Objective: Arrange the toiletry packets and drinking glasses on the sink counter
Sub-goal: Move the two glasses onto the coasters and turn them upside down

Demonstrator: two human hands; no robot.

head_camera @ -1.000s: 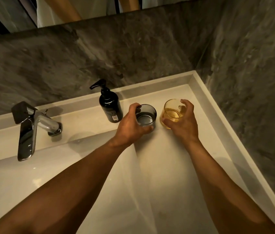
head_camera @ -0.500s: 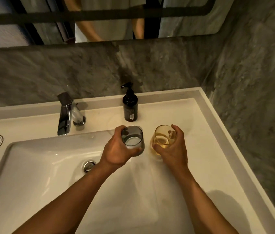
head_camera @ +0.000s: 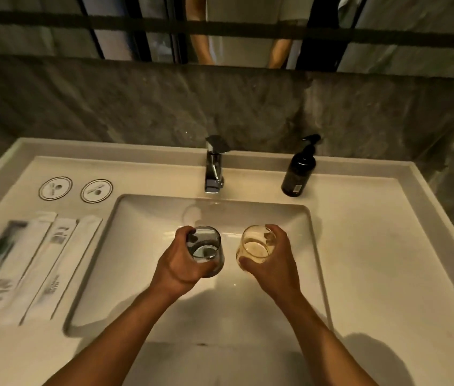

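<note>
Currently, the toiletry packets (head_camera: pixel 29 263) lie in a neat row on the sink counter (head_camera: pixel 373 246), left of the basin (head_camera: pixel 142 246); that part appears finished, though blur hides detail. The glasses remain unplaced. The left hand (head_camera: pixel 181 267) is wrapped around the smoky grey glass (head_camera: pixel 206 250), the right hand (head_camera: pixel 274 264) around the amber glass (head_camera: pixel 253 246), both held over the basin. Two round paper coasters (head_camera: pixel 75 188) sit vacant behind the packets, likely the destination. The glasses are smooth, rounded tumblers.
</note>
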